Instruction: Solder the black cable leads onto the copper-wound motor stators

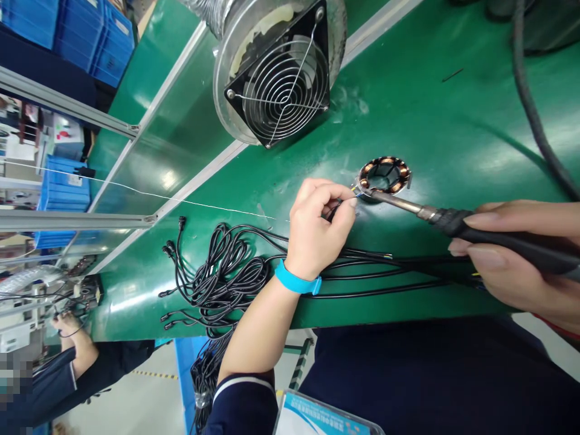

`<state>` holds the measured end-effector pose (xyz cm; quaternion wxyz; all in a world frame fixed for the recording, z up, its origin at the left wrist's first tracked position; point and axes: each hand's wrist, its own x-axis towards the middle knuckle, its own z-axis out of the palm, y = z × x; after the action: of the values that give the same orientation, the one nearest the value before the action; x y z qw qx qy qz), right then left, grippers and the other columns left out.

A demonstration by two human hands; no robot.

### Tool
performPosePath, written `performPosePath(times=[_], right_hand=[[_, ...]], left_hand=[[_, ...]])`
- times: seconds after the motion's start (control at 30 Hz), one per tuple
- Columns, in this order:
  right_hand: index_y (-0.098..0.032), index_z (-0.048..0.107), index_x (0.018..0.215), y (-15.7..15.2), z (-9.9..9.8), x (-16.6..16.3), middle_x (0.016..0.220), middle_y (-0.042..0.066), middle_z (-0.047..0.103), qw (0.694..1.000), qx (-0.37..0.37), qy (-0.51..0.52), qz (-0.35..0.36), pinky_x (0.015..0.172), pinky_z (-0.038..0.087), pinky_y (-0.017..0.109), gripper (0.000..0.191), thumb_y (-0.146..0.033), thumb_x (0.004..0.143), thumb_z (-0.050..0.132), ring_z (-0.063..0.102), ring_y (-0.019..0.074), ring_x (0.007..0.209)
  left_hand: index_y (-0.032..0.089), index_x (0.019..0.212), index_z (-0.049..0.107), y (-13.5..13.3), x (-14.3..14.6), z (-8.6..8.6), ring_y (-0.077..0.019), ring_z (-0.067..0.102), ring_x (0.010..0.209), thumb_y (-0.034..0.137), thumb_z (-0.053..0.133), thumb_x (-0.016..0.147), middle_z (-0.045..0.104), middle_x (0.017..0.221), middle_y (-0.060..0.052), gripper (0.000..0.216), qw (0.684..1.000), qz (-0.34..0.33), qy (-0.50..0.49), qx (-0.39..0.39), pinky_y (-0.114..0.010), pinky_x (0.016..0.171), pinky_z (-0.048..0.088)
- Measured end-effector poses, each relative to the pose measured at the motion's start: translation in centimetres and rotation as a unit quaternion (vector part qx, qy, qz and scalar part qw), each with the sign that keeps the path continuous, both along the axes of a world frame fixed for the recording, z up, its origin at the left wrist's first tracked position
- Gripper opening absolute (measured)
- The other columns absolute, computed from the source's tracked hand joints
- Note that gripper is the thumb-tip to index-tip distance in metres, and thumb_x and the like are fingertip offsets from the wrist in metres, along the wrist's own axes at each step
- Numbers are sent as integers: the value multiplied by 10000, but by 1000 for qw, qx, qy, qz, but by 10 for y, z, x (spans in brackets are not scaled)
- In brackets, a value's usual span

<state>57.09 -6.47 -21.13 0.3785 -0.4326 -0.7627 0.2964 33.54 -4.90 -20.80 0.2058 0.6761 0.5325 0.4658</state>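
A small round stator [384,175] with copper coils lies on the green bench [430,109]. My left hand [319,226], with a blue wristband, is pinched on a thin black wire whose bared end meets the stator's edge. My right hand [516,260] is wrapped round the black handle of a soldering iron [446,219]; its metal tip touches the same spot by the stator. A thin strand of solder wire [181,200] runs in from the left toward my left hand.
A bundle of black cables [226,275] lies on the bench under my left arm. An extraction fan [283,75] with a wire grille stands behind the stator. A thick hose [532,103] runs at right. Another person's hand [67,329] works at far left, near blue crates [63,187].
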Motion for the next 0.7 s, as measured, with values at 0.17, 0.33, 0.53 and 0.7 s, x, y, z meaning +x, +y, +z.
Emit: performPosePath(times=[0.17,0.33,0.53,0.7], right_hand=[[-268,614,1055,0,3,-3,882,16,667,999,-12,30,-11,491,459,206,235,-493,1039,549,626,83,647],[-268,615,1018,1,5,-7,850,20,658,999,-3,34,1,463,458,223,214,-476,1029,562,620,100,613],[-268,625,1066,8,1,-12,847,25,669,999,26,34,14,483,463,209,134,-387,1023,583,618,92,604],[-279,691,1152,-11,-20,16,941,92,688,998,-46,-4,-49,596,560,335,387,-593,930,647,687,212,782]], left_hand=[[159,819,658,0,-1,0,-93,548,729,85,665,864,598,840,-18,87,1000,-5,15,3,-185,606,473],[161,824,663,0,-2,2,-99,555,736,107,654,879,601,839,-21,78,999,-4,31,-5,-191,609,473],[160,806,660,-1,-2,3,-96,549,724,94,656,866,603,825,-18,89,1000,-7,21,-5,-190,606,470],[160,797,659,-1,-1,3,-94,542,719,82,653,853,602,826,-16,96,1000,-5,17,-8,-191,603,463]])
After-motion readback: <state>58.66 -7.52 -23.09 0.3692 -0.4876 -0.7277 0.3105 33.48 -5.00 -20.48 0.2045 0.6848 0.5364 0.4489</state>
